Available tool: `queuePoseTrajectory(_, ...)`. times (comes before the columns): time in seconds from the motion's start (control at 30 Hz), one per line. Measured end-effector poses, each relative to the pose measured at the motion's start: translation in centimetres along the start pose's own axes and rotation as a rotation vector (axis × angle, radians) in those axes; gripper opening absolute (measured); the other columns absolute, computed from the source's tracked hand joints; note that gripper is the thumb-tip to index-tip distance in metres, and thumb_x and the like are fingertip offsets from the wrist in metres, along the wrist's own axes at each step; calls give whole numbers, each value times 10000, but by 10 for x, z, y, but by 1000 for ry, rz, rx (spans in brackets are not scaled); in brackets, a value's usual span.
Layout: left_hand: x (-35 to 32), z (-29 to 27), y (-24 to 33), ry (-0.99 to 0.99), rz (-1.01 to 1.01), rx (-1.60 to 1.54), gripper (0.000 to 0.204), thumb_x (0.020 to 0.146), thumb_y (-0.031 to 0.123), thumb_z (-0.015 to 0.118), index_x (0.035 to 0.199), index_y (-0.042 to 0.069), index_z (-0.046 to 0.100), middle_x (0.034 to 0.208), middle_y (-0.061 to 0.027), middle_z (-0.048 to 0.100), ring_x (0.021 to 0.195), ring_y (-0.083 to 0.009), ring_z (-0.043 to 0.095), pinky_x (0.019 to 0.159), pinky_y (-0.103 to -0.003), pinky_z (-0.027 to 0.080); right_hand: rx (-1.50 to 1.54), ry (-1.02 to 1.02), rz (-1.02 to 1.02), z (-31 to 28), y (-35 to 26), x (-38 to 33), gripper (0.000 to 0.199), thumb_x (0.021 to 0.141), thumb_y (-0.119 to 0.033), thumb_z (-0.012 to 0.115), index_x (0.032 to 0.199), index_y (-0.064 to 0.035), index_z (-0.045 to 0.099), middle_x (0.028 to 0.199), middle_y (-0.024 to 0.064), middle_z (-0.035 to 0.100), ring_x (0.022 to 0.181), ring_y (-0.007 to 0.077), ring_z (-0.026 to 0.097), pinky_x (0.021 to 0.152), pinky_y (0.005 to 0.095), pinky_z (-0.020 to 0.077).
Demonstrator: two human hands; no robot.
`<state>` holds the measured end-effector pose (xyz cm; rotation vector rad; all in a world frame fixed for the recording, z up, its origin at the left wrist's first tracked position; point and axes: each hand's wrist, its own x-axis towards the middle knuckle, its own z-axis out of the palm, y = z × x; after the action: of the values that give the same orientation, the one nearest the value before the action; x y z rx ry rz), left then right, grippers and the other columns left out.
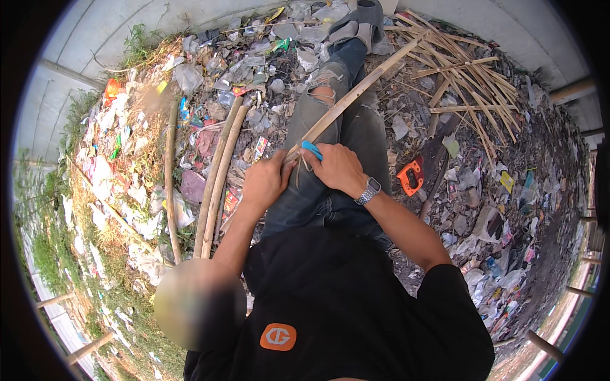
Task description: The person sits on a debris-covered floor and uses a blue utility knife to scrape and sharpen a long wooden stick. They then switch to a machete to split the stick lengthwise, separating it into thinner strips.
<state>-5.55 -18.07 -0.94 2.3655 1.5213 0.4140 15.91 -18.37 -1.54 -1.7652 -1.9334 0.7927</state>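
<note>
A long split bamboo strip [356, 93] lies slantwise over my outstretched legs, its far end toward the upper right. My left hand [265, 183] is closed around its near end, with the thumb along the strip. In my right hand [340, 167] I grip a blue-handled knife [311, 150], held against the strip just beyond my left hand. The blade itself is hidden. Thin curled shavings [300, 170] hang between my two hands. My right wrist bears a watch [368, 190].
An orange-handled saw [410, 177] lies right of my legs. Several bamboo strips [467, 76] are heaped at the far right. Round bamboo poles [222, 171] lie to the left. Plastic litter [187, 77] covers the ground, and a pale wall [159, 16] stands behind.
</note>
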Motion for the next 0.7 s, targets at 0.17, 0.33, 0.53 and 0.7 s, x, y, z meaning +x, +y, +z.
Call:
queuePoseTrajectory(0.17,-2,-4,-2,38,67,42,301,1008,353,622,1116,72,633,744,-190,691,643,-398,687,582,-506,541,-6,-10,-30,0,3,6,588,1008,-544,571,774,-17,687,695,257,662,686,474,663,620,556,519)
queuePoseTrajectory(0.33,-23,-21,-18,38,72,180,267,1009,344,627,1086,88,630,750,-173,693,608,-372,681,552,-499,528,-4,65,12,2,13,19,635,1009,-580,546,754,-11,671,730,266,666,762,480,664,668,566,509)
queuePoseTrajectory(0.53,-87,-65,-59,19,17,255,240,990,309,665,1023,79,603,728,-174,678,602,-380,671,542,-497,517,-124,473,537,-117,255,40,777,996,-670,478,919,64,722,844,313,690,889,485,677,838,531,500)
queuePoseTrajectory(0.7,-62,-24,-40,44,-135,147,188,981,199,635,1034,57,524,770,-207,686,673,-424,682,593,-535,524,38,386,259,-113,145,36,633,1031,-569,502,925,26,688,750,265,655,804,447,669,743,518,488)
